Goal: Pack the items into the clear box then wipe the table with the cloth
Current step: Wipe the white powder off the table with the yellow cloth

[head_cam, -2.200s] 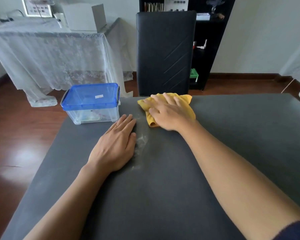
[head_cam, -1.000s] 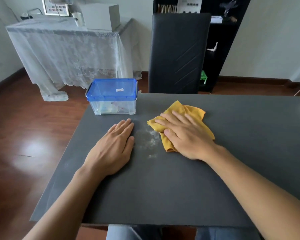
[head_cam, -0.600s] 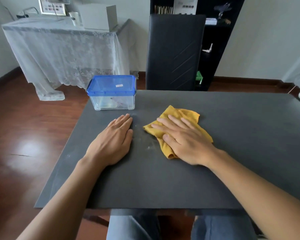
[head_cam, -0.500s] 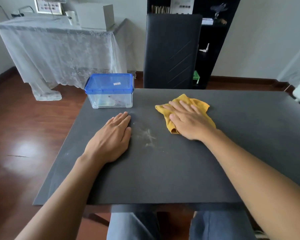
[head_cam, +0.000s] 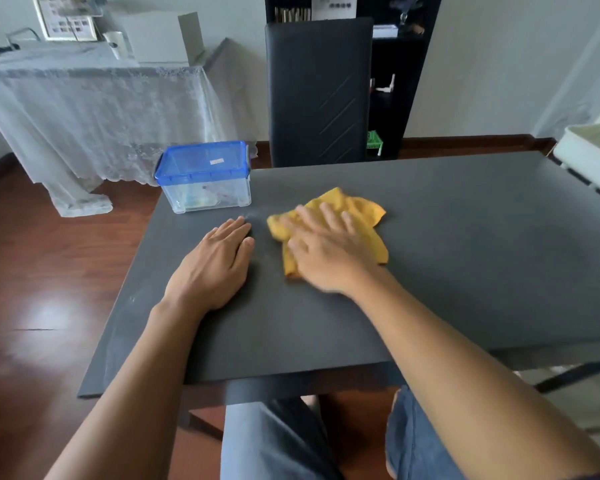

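Cloth [head_cam: 355,211], yellow and crumpled, lies at the middle of the frame under the right hand [head_cam: 326,254], whose fingers are spread flat and press it onto the tabletop [head_cam: 482,258]; the hand is blurred. The wipe will go best with the palm kept flat and the pressure even, in overlapping passes over the faint pale smear between the two hands, and with the cloth kept bunched under the fingers so no loose corner drags. The left hand [head_cam: 213,263] rests open and flat on the tabletop just left of the cloth, holding nothing; it probably steadies the body.

The clear box [head_cam: 205,185], with its blue lid on and something dim inside, stands at the tabletop's far left corner, well clear of the wiping. The tabletop is dark grey and matt. Beyond it stand a black chair [head_cam: 319,91], a dark shelf at the upper right, and a lace-draped table at the upper left on a reddish wood floor.
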